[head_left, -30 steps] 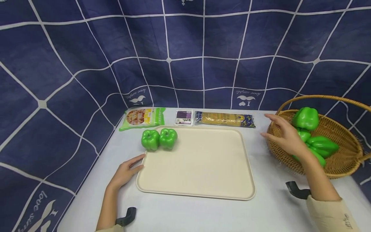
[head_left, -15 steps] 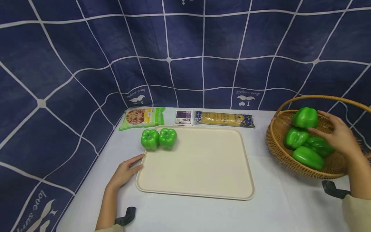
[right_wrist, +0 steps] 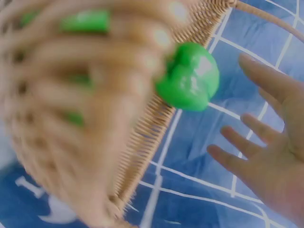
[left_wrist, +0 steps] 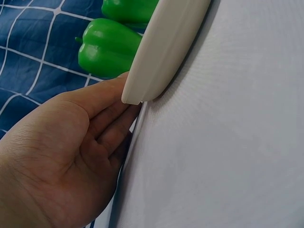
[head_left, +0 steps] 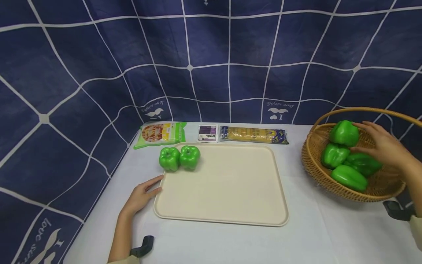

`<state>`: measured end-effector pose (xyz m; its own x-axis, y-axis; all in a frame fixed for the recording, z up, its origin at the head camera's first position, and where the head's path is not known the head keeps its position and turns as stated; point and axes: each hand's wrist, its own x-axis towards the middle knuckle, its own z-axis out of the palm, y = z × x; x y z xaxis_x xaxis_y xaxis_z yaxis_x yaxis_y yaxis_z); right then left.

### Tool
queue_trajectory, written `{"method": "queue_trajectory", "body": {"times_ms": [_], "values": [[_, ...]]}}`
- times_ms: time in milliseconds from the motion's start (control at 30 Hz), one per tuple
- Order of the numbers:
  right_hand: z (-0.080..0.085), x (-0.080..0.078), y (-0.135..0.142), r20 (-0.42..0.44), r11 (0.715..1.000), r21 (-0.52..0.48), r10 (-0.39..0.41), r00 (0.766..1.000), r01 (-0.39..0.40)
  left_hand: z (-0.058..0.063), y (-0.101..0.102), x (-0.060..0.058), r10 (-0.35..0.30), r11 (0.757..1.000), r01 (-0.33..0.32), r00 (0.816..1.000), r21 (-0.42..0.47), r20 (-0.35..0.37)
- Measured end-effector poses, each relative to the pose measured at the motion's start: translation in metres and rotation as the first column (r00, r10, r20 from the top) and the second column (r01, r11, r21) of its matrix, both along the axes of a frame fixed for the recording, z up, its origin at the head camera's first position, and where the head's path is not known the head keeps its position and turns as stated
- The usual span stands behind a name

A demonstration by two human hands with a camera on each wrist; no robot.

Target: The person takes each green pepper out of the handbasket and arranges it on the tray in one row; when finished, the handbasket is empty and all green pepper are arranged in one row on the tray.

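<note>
My left hand [head_left: 140, 198] rests with relaxed fingers against the left edge of a cream tray [head_left: 221, 183]; in the left wrist view its fingertips meet the tray's rim [left_wrist: 161, 47]. Two green bell peppers, one [head_left: 169, 158] overlapping the tray's far left corner and another [head_left: 189, 157] beside it, stand side by side. At the right, my right hand [head_left: 382, 146] reaches over a wicker basket [head_left: 318, 183], thumb and fingers spread near the topmost bell pepper [head_left: 344, 133]. From the right wrist view, a gap separates the straight fingers from that pepper [right_wrist: 190, 78].
Several more bell peppers [head_left: 349, 178] lie in the basket, under its arched handle [head_left: 369, 109]. Along the back sit a green food bag [head_left: 161, 134], a small white pack [head_left: 208, 133] and a long yellow-and-blue packet [head_left: 254, 135]. A blue checked cloth [head_left: 211, 66] hangs behind.
My right hand has swung from the basket's left side across to its right side, then stays close to the top bell pepper. The left hand keeps its place at the tray.
</note>
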<state>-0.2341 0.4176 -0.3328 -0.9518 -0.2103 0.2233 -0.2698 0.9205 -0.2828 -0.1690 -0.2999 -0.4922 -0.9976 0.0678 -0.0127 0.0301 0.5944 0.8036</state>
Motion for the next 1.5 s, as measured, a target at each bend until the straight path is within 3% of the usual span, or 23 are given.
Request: {"method": "queue_trajectory", "body": {"times_ms": [200,400,533,633,867,1067,1200,1500], "values": [[0.016,-0.005,-0.005,0.026,0.997,0.048,0.057,0.998,-0.059,-0.001,-0.003,0.001,-0.002,1.000,0.002,1.000,0.014,0.000],[0.025,-0.023,-0.010,0.083,0.976,0.179,0.115,0.990,-0.128,-0.003,-0.002,0.000,-0.011,1.000,0.011,1.000,0.024,-0.003],[0.022,-0.035,-0.006,0.116,0.965,0.199,0.148,0.982,-0.169,-0.003,0.000,-0.002,-0.009,1.000,0.009,1.000,0.021,0.000],[0.017,-0.042,0.000,0.140,0.969,0.156,0.172,0.975,-0.194,-0.003,0.001,-0.002,-0.002,0.999,0.002,1.000,0.034,0.006],[0.006,-0.049,0.012,0.185,0.964,0.169,0.176,0.967,-0.207,-0.002,0.002,0.001,0.004,0.999,-0.005,1.000,0.040,0.011],[-0.003,-0.049,0.020,0.140,0.952,0.168,0.234,0.962,-0.256,-0.001,0.001,0.002,-0.002,0.999,0.002,1.000,0.037,-0.002],[-0.007,-0.049,0.023,0.105,0.936,0.220,0.258,0.960,-0.276,-0.002,0.001,0.001,0.000,0.999,0.000,1.000,0.044,-0.001],[-0.005,-0.054,0.023,0.164,0.898,0.370,0.188,0.968,-0.237,-0.002,0.001,0.001,-0.002,0.999,0.002,1.000,0.047,-0.001]]}}
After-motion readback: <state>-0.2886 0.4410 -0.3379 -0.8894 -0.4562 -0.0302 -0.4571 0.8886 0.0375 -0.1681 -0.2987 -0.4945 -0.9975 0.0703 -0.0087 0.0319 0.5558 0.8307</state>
